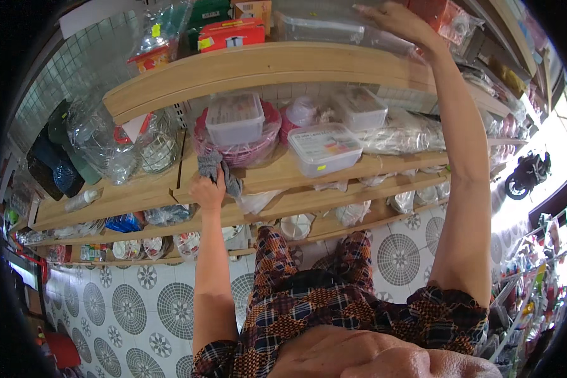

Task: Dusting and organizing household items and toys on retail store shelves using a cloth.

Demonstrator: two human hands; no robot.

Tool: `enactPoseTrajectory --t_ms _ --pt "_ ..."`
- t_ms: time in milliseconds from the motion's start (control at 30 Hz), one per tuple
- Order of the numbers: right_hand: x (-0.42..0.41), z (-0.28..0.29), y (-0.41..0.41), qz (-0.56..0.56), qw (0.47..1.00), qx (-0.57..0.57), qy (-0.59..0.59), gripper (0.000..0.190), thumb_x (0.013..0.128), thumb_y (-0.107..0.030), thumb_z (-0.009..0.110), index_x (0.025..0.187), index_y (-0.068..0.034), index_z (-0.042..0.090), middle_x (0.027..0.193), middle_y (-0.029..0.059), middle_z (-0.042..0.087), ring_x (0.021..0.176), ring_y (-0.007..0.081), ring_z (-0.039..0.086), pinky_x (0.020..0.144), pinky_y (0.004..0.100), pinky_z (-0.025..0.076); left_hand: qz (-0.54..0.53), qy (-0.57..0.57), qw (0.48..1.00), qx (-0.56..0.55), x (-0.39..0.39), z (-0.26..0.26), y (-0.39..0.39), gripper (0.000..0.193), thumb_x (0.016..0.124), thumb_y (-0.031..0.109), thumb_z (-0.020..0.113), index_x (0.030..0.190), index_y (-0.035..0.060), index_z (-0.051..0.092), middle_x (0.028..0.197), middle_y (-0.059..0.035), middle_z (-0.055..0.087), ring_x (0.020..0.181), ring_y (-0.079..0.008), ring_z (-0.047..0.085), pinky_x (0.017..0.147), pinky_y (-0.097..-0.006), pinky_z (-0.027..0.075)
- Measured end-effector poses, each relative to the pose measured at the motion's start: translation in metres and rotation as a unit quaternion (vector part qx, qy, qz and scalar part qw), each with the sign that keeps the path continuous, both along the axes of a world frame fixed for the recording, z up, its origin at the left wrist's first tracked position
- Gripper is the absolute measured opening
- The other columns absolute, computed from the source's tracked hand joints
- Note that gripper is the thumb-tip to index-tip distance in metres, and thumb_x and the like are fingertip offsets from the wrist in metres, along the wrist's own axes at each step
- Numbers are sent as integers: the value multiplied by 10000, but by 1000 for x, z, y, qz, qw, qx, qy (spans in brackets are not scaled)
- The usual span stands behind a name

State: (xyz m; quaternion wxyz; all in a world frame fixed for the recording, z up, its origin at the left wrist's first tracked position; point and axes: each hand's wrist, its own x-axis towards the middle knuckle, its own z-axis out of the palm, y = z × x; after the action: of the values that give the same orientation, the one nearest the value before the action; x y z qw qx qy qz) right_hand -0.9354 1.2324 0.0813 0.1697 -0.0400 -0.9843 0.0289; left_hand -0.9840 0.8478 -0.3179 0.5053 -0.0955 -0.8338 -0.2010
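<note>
My left hand (pixel 208 191) grips a crumpled grey cloth (pixel 219 171) at the front edge of a wooden shelf (pixel 269 177). Just behind the cloth are pink plastic baskets (pixel 236 153) in clear wrap, with a lidded plastic box (pixel 235 118) on top. Another lidded plastic box (pixel 325 149) sits to the right, near the shelf's edge. My right hand (pixel 397 21) is raised over the upper shelf (pixel 283 61), fingers extended, beside a clear plastic container (pixel 319 28). I see nothing held in it.
Red boxed goods (pixel 231 35) stand on the upper shelf. Wrapped glassware and a wire basket (pixel 158 153) fill the left side, near dark caps (pixel 56 156). Lower shelves hold wrapped dishes (pixel 295 227). A rack of packaged goods (pixel 534 283) stands at right; a motorbike (pixel 528 175) is beyond.
</note>
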Motion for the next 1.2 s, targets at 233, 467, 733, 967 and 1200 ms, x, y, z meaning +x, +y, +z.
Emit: enactPoseTrajectory --t_ms 233,467,733,967,1200 --pt "142 -77 -18 260 921 -289 23 274 825 -203 576 920 53 604 805 101 617 743 132 592 689 248 479 -12 36 999 1 -5 6 14 462 712 378 636 473 1 516 500 -161 499 437 -340 505 399 -407 370" --pt "115 -252 -13 56 991 -122 27 804 613 -284 762 1293 -116 367 1200 204 464 1137 301 431 946 398 368 -25 35 999 3 -2 11 9 403 717 352 633 506 18 548 550 -149 535 472 -335 524 418 -406 387" --pt "81 -321 17 179 899 -386 101 920 542 -190 801 1330 -154 327 1266 152 445 1181 260 411 980 322 326 -12 5 1000 5 2 13 10 356 726 343 623 554 33 592 598 -146 566 506 -328 545 441 -407 404" --pt "96 -322 -2 137 910 -380 97 649 560 -107 782 1156 -75 527 1133 130 556 1055 230 515 881 309 399 5 -14 1000 1 6 13 8 340 734 344 616 601 31 603 591 -148 560 502 -335 543 446 -412 405" --pt "139 -306 -39 187 930 -194 250 638 520 -149 791 1109 -51 567 1151 161 540 1019 285 533 867 352 422 -20 -11 1000 14 4 10 7 347 731 353 617 608 29 601 595 -146 558 509 -342 540 460 -418 409"
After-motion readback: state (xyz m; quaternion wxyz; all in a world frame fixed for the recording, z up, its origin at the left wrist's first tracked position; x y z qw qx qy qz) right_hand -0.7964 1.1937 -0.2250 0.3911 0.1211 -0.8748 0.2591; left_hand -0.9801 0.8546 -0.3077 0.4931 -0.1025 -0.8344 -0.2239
